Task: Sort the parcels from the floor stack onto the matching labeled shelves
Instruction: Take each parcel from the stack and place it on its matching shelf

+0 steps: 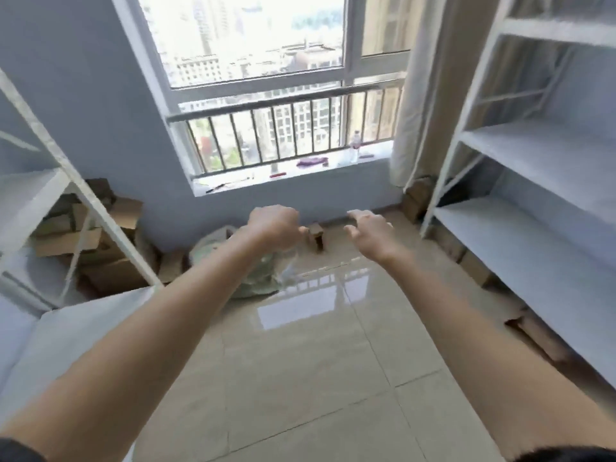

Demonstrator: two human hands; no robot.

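While both hands are empty, left hand [275, 228] curled, right hand [370, 233] spread, we'd grip the small box [316, 235] under the window [266, 61] by its sides; likely light, stiff.

Brown cardboard parcels [100, 235], white shelf frames [533, 155], glossy beige floor tiles [300, 378], pale grey-blue wall [66, 95]

A wide strip of bare tiled floor [300, 378] ran open from the near edge to the wall under the window. On the left, a white shelf frame [83, 195] and the cardboard boxes [100, 241] heaped behind it closed that side off. A pale bag [253, 278] and a small brown parcel [316, 235] stood at the far end. The right shelving unit [520, 228] lined the other side, with flattened cardboard [533, 331] beneath it.
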